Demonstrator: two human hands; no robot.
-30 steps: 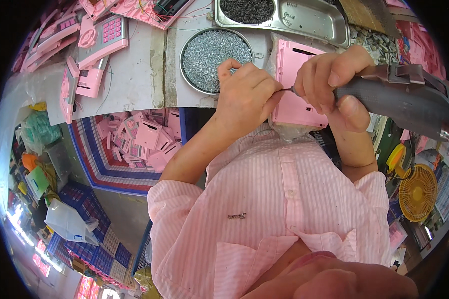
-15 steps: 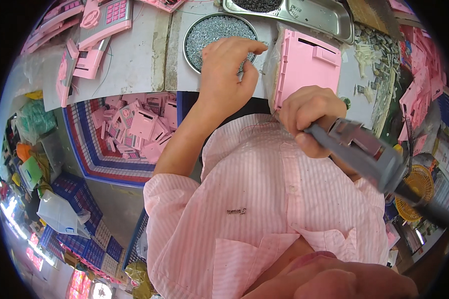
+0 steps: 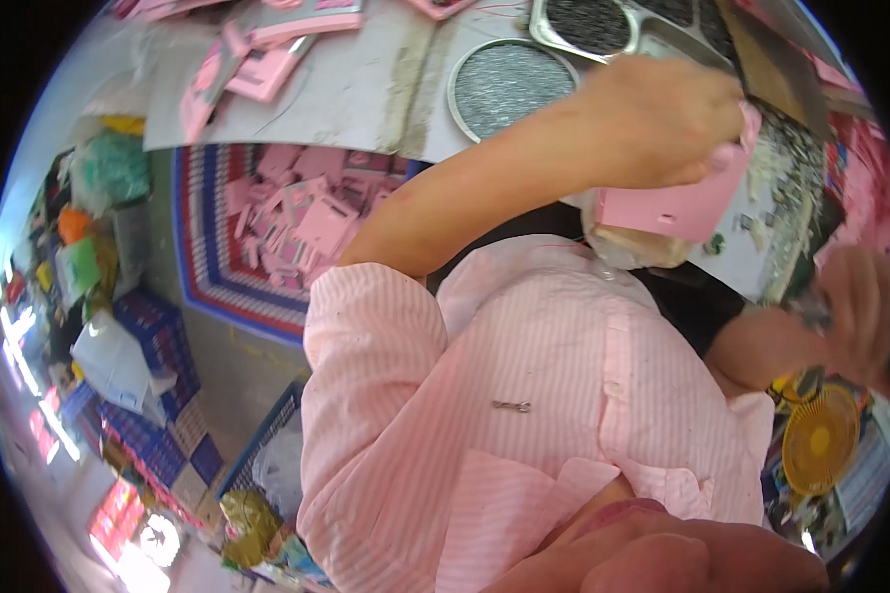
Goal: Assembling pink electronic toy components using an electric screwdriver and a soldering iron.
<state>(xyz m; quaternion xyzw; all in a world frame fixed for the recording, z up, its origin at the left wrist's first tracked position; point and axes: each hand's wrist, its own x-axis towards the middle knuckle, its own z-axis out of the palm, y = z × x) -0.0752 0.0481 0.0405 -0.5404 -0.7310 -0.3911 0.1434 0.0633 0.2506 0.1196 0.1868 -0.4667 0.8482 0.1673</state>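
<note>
My left hand [image 3: 663, 114] reaches across to the right, its fingers closed round the far edge of a pink plastic casing [image 3: 667, 212]. My forearm and hand cover much of that casing, which lies over a clear plastic bag [image 3: 623, 247] at the table edge. Off at the far right is my right hand [image 3: 853, 311], smeared by motion, so its fingers cannot be read. Just beyond my left forearm stands a round metal dish [image 3: 455, 94] filled with small silver screws.
A metal tray [image 3: 554, 40] with dark small parts stands behind the dish. Pink parts fill a blue-and-red basket [image 3: 183, 237] below the table at left. Pink casings [image 3: 267, 74] lie at upper left. Small scattered pieces [image 3: 791, 178] and a yellow basket [image 3: 821, 440] are at right.
My left hand has moved right from above the screw dish to the pink casing, which now sits tilted. My right hand has swung away right; the grey power screwdriver it held is out of sight.
</note>
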